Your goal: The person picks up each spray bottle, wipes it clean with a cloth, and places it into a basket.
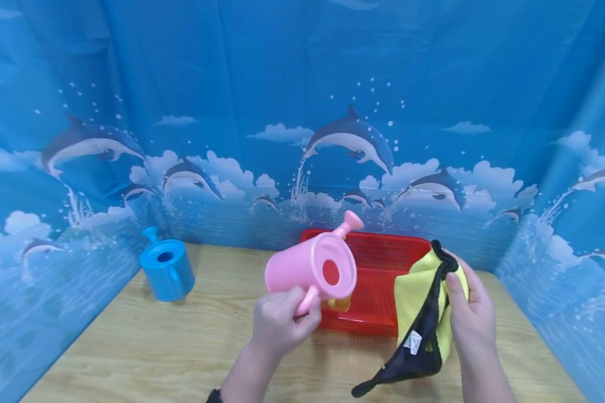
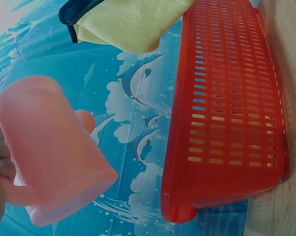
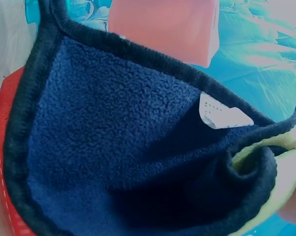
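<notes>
My left hand (image 1: 284,322) grips the handle of a pink watering can (image 1: 294,267), held tilted over the left part of a red basket (image 1: 378,323). Its spout points up and away to the right, and the round opening in its top faces me. In my right hand (image 1: 476,319) a cloth (image 1: 415,285), yellow on one side and dark on the other with black edging, is pinched by its upper part. The cloth hangs down in front of the basket's right end. A white label (image 3: 224,115) shows on its dark side in the right wrist view.
A blue watering can (image 1: 167,271) stands at the left of the wooden table (image 1: 201,341). Something yellow (image 1: 340,304) lies in the basket, partly hidden behind the pink can. A blue dolphin-print curtain (image 1: 262,84) encloses the back and sides.
</notes>
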`<state>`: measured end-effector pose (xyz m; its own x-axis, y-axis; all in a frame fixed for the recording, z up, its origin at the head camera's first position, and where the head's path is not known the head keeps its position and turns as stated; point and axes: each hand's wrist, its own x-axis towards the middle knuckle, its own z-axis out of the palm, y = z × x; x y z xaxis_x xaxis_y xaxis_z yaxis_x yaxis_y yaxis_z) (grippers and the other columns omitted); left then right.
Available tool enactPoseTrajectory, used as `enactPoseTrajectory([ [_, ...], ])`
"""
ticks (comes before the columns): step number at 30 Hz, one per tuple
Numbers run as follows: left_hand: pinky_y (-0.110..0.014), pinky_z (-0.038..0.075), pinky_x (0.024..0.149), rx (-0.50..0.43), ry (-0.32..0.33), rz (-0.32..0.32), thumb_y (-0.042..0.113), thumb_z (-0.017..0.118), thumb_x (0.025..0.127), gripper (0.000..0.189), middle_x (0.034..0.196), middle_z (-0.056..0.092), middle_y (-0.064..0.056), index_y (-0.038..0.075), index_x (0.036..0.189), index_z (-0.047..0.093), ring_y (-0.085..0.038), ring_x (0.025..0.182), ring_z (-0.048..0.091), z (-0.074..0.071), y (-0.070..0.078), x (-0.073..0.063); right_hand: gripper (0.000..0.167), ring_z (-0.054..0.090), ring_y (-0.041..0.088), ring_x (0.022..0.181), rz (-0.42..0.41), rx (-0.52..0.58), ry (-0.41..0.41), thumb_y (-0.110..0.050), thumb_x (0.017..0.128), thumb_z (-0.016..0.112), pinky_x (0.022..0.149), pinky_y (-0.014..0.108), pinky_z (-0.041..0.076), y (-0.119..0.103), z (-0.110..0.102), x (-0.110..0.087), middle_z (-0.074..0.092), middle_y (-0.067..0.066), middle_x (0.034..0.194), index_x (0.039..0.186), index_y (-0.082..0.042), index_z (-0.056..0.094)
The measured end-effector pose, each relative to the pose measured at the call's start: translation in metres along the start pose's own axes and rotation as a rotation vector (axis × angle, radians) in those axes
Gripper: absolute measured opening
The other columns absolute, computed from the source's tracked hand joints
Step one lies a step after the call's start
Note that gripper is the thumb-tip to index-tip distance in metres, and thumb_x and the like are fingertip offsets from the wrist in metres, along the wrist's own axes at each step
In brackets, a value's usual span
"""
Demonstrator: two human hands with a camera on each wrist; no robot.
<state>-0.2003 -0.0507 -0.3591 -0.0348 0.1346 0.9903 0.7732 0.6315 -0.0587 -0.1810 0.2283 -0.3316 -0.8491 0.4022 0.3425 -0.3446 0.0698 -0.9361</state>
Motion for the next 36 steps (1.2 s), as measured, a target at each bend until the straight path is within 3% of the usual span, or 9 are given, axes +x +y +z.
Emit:
enactPoseTrajectory([
  [16,-0.010,0.010,0.044,0.053,-0.002,0.100,0.024,0.049,0.092,0.041,0.045,0.030,0.009,0.017,0.054,0.035,-0.002,0.040,0.021,-0.0002,-0.0032,0.0012,0.039,0.049,-0.002,0.118,0.024,-0.070,-0.012,-0.022,0.100,0.053,0.087,0.004,0.042,0.0015,-0.0020,0.0013,0.054,-0.010,0.136,0.139,-0.017,0.053],
  [26,-0.012,0.018,0.043,0.104,-0.033,0.143,0.030,0.054,0.094,0.044,0.045,0.037,0.006,0.016,0.055,0.041,-0.004,0.039,0.031,-0.0017,-0.0033,0.0043,0.038,0.049,-0.002,0.115,0.015,-0.122,0.009,-0.021,0.100,0.053,0.086,0.005,0.043,0.0017,-0.0020,0.0007,0.055,-0.014,0.130,0.138,-0.017,0.054],
  [36,-0.012,0.019,0.046,0.088,-0.064,0.282,0.033,0.055,0.094,0.044,0.047,0.040,0.008,0.018,0.054,0.043,-0.004,0.041,0.034,-0.0062,-0.0032,0.0077,0.037,0.054,-0.001,0.110,0.001,-0.047,0.016,-0.016,0.099,0.054,0.083,0.006,0.046,0.0019,-0.0019,-0.0002,0.059,-0.015,0.124,0.135,-0.013,0.056],
])
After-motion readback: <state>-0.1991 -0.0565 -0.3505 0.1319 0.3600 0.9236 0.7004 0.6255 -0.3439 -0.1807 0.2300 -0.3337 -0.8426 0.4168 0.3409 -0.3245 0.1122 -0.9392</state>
